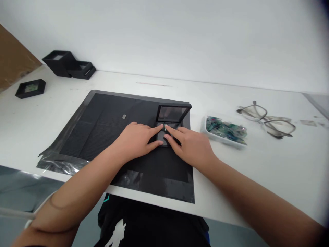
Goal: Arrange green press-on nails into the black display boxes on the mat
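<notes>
A small hinged black case stands on the black mat with its lid raised, a see-through or mirror-like pane in the lid. My left hand reaches in from the left, its index finger and thumb stretched out and apart over the base. From the other side comes my right hand, also with index finger and thumb spread. Both index fingertips meet at a small greenish piece in the base and touch it. The thumbs rest on the front part of the base. Fingers hide part of the inside.
A white tray of shiny green pieces stands right of the black mat, near eyeglasses. A small grey piece lies on the mat. Black boxes stand back left, beside another black box with green contents.
</notes>
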`<state>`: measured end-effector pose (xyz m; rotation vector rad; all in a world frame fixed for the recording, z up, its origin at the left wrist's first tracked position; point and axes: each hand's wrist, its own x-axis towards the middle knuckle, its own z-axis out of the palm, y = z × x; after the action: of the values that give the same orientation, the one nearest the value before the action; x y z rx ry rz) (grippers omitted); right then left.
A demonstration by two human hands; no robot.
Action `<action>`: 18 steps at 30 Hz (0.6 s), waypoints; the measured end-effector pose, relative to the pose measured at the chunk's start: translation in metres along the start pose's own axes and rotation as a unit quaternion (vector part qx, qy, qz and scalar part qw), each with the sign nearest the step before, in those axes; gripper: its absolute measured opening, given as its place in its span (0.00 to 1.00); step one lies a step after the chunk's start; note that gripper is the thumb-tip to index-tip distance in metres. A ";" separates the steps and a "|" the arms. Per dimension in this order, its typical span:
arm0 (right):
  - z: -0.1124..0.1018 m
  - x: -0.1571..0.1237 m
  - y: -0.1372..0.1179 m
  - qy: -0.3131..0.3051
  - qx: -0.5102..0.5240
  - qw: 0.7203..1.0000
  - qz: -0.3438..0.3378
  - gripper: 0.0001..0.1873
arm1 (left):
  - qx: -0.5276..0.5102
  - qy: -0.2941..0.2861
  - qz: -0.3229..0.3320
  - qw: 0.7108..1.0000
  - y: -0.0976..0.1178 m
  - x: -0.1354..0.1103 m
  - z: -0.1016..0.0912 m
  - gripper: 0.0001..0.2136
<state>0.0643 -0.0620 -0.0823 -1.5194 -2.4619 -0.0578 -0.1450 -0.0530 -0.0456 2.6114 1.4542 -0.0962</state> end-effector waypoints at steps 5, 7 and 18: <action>-0.027 -0.006 0.002 0.054 0.053 0.997 -0.009 0.20 | -0.009 0.032 -0.014 0.999 -0.004 -0.002 -0.009 0.26; -0.047 -0.012 0.013 0.097 0.075 0.992 0.004 0.18 | -0.015 0.053 -0.002 0.998 -0.006 -0.001 -0.009 0.24; -0.082 -0.042 0.166 0.023 0.133 0.964 0.230 0.13 | -0.015 0.236 0.175 0.956 0.005 0.002 -0.002 0.11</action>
<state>0.2444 -0.0361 -0.0285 -1.8865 -1.9273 0.3037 -0.1396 -0.0536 -0.0432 2.9459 1.0502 0.6217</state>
